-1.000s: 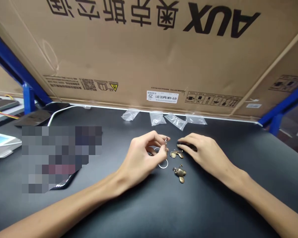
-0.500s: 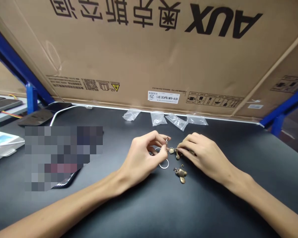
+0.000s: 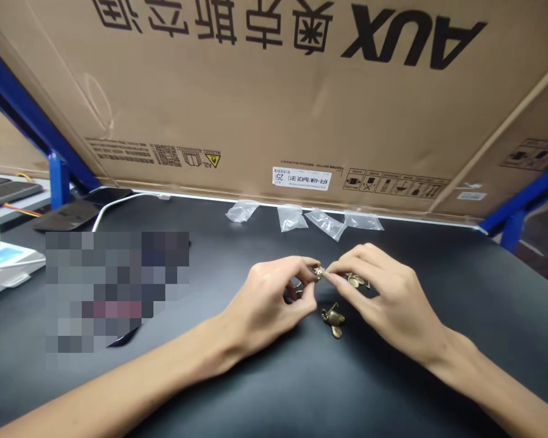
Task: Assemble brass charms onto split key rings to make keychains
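Left hand [image 3: 274, 295] in a narrow pinch on a small brass charm [image 3: 318, 273]; just below that charm, a brass pendant [image 3: 333, 320]; just right of it, more brass charms [image 3: 355, 280], partly under the right hand [image 3: 386, 298], narrowly closed against the charm's right side. Beyond the charm, plastic bags [image 3: 292, 218] along the far edge of the black tabletop [image 3: 461, 340].

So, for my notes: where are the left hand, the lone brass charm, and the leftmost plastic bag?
Left hand [image 3: 267, 301]: head view, back of the hand.
Lone brass charm [image 3: 333, 317]: head view, its rounded body.
Leftmost plastic bag [image 3: 242, 210]: head view, middle of the bag.
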{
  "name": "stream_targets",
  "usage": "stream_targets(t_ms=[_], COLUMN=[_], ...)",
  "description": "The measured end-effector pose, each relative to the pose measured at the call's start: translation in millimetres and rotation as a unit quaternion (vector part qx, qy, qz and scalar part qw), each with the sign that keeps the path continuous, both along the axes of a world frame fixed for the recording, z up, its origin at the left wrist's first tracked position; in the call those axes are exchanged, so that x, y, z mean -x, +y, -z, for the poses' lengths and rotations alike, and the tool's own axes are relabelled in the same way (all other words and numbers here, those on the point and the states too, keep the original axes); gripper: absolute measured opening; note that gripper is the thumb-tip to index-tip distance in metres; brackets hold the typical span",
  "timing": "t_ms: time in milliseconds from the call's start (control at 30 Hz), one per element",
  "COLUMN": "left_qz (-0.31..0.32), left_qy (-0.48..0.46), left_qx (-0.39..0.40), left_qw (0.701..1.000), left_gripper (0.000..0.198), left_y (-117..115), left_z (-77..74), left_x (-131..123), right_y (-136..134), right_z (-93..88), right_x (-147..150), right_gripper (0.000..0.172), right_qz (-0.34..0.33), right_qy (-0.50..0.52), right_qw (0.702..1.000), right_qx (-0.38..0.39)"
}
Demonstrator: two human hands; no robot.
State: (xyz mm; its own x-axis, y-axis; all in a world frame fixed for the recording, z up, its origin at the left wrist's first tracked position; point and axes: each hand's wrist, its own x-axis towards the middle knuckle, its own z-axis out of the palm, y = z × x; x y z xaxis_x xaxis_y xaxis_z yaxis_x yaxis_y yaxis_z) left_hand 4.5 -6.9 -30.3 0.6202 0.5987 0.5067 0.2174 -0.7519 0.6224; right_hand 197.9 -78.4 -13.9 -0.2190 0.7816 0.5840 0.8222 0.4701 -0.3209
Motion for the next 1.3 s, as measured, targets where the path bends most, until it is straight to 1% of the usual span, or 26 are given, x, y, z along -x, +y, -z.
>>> stream_targets(t_ms=[133, 233, 333, 433, 500, 567, 700, 833, 900, 1000, 1133, 1233, 1300], left_qz=[0.008, 0.005, 0.003, -0.006, -0.008, -0.010, -0.018, 0.014, 0.015, 0.007, 0.025, 0.028, 0.017], left_qy=[0.004, -0.004, -0.008, -0.015, -0.019, -0.021, -0.022, 0.000, 0.012, 0.020, 0.024, 0.023, 0.020], left_qx=[-0.008, 0.000, 0.049, 0.101, 0.112, 0.107, 0.069, 0.033, 0.028, 0.025, 0.039, 0.074, 0.117], left_qw=[1.000, 1.000, 0.999, 0.995, 0.994, 0.994, 0.997, 0.999, 0.999, 0.999, 0.999, 0.997, 0.993], left_gripper=[0.010, 0.011, 0.012, 0.013, 0.013, 0.012, 0.013, 0.011, 0.011, 0.011, 0.010, 0.009, 0.010], left_y=[-1.8, -2.2, -1.4, 0.3, 0.8, 0.4, -1.3, -1.2, -0.5, 0.5, 0.7, -0.9, -1.8], left_z=[-0.5, -1.9, -5.3, -9.9, -12.5, -14.1, -13.5, -8.5, -6.3, -4.3, -4.4, -7.4, -10.6], left_x=[-0.6, -0.9, -0.9, -0.5, -0.2, 0.1, 0.6, 0.4, 0.1, 0.3, 1.3, 1.4, 1.0], right_y=[-1.3, -0.8, -1.5, -3.5, -4.0, -2.8, 1.7, 3.0, 2.2, 0.9, 0.4, 0.5, 0.3], right_z=[1.4, 1.7, -0.2, -2.0, -1.5, 0.7, 6.2, 8.6, 9.0, 10.0, 9.4, 7.0, 5.6], right_x=[1.2, -1.5, -2.0, 1.9, 4.2, 3.9, -1.8, -2.2, -0.7, 0.8, 1.7, 2.0, 1.8], right_gripper=[0.008, 0.010, 0.011, 0.013, 0.015, 0.015, 0.010, 0.007, 0.007, 0.008, 0.008, 0.010, 0.011], right_qz=[-0.011, -0.026, -0.043, -0.053, -0.045, -0.027, 0.008, 0.004, -0.004, -0.014, -0.021, -0.030, -0.042], right_qy=[-0.013, -0.079, -0.171, -0.218, -0.207, -0.170, -0.078, 0.000, 0.016, 0.005, -0.039, -0.095, -0.158], right_qw=[0.999, 0.993, 0.973, 0.959, 0.961, 0.970, 0.992, 0.999, 0.999, 0.999, 0.995, 0.988, 0.976], right_qx=[-0.026, -0.085, -0.149, -0.174, -0.178, -0.169, -0.100, -0.051, -0.040, -0.044, -0.087, -0.114, -0.147])
